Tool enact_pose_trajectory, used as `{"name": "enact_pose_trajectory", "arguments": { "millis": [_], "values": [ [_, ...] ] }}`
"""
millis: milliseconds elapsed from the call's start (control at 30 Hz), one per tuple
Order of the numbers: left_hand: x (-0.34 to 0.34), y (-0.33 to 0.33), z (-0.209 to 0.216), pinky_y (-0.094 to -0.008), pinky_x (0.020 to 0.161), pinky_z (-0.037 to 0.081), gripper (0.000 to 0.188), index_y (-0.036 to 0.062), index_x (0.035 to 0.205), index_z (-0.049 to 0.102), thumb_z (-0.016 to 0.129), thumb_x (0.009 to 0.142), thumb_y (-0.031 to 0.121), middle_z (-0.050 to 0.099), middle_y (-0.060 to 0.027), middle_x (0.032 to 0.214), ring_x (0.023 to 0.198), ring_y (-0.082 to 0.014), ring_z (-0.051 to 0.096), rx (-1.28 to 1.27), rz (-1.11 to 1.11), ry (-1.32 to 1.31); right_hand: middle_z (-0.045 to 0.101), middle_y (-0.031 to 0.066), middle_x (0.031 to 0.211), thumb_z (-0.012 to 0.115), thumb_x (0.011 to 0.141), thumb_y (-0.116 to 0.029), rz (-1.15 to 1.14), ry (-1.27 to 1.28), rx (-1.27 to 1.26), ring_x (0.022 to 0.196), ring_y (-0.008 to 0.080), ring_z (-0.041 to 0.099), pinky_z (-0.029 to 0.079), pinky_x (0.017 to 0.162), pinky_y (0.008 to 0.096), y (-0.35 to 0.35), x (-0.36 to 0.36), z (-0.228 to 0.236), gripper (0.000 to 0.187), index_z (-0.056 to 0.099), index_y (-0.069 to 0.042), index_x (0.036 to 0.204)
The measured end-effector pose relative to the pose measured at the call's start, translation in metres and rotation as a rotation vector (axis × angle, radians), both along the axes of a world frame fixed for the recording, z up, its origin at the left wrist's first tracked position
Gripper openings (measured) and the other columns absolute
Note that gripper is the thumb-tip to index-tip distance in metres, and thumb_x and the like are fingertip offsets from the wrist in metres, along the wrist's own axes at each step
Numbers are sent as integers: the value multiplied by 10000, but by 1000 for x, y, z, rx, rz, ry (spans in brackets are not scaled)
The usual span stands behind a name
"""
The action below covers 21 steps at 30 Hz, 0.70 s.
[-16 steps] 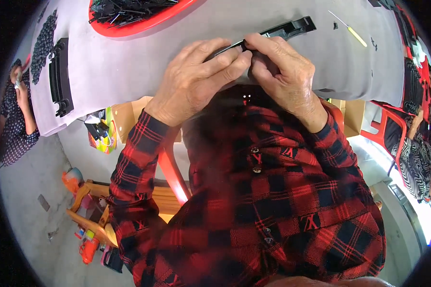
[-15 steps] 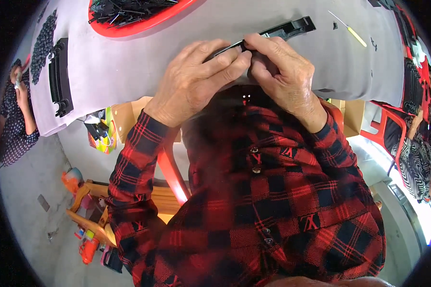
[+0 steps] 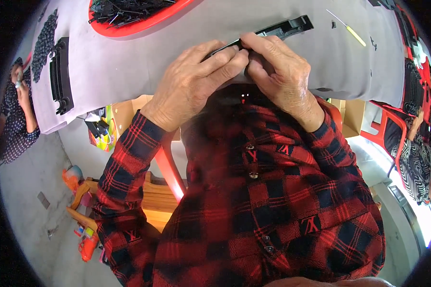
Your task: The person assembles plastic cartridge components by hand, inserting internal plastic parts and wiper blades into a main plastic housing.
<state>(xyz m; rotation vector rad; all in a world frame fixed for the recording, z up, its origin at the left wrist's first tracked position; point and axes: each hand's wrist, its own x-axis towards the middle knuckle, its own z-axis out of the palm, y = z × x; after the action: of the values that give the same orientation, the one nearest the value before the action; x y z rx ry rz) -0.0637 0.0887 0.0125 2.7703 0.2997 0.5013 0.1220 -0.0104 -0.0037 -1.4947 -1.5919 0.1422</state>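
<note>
A long black plastic part [image 3: 292, 27] slants across the table's near side, its far right end sticking out past my hands. My left hand [image 3: 196, 74] grips its left end, with thumb and fingers bent around it. My right hand [image 3: 281, 67] pinches the same part near its middle, index finger laid along the top and thumb curled below. Both sets of fingertips meet closely there, and whatever lies between them is mostly hidden.
A red basin [image 3: 143, 29] of thin black pieces stands at the back. On the left lie a black slotted part [image 3: 60, 76] and a heap of small black pieces [image 3: 45, 40]. A yellow-handled screwdriver [image 3: 355, 36] rests at the right. Other people sit at both sides.
Both hands and the black part have shifted very slightly to the left. My left forearm has swung a little outward. The grip looks the same.
</note>
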Motion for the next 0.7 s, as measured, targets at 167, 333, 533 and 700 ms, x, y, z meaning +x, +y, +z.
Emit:
{"name": "enact_pose_trajectory", "arguments": {
  "millis": [167, 333, 533, 700],
  "values": [
    [0, -4, 5, -427, 925, 520, 436, 168, 1311, 563, 591, 876, 160, 606, -27, 1242, 1174, -308, 578, -13, 19, 24, 665, 83, 907, 645, 802, 2, -18, -16, 11, 750, 287, 667, 559, 624, 354, 0, -1, 0, 342, 643, -106, 1127],
    [2, -2, 13, -410, 900, 537, 451, 165, 1322, 549, 600, 874, 147, 609, -33, 1234, 1159, -314, 588, -44, -3, 50, 660, 78, 894, 632, 791, 12, 6, 23, 20, 749, 289, 664, 561, 624, 356, -1, -1, -3, 376, 638, -109, 1147],
    [3, 0, 16, -412, 903, 535, 453, 163, 1332, 548, 597, 882, 133, 619, -54, 1212, 1142, -318, 596, -8, -27, 52, 656, 69, 896, 630, 752, 22, 13, 8, 80, 745, 291, 659, 563, 628, 356, 2, 0, -8, 427, 638, -107, 1159],
    [3, -3, 13, -414, 915, 525, 476, 152, 1340, 545, 600, 868, 117, 621, -64, 1185, 1138, -326, 595, 1, -4, 41, 655, 65, 887, 628, 751, 18, -1, -27, 62, 752, 290, 663, 566, 627, 359, 2, -1, -4, 435, 647, -115, 1165]
  ]
}}
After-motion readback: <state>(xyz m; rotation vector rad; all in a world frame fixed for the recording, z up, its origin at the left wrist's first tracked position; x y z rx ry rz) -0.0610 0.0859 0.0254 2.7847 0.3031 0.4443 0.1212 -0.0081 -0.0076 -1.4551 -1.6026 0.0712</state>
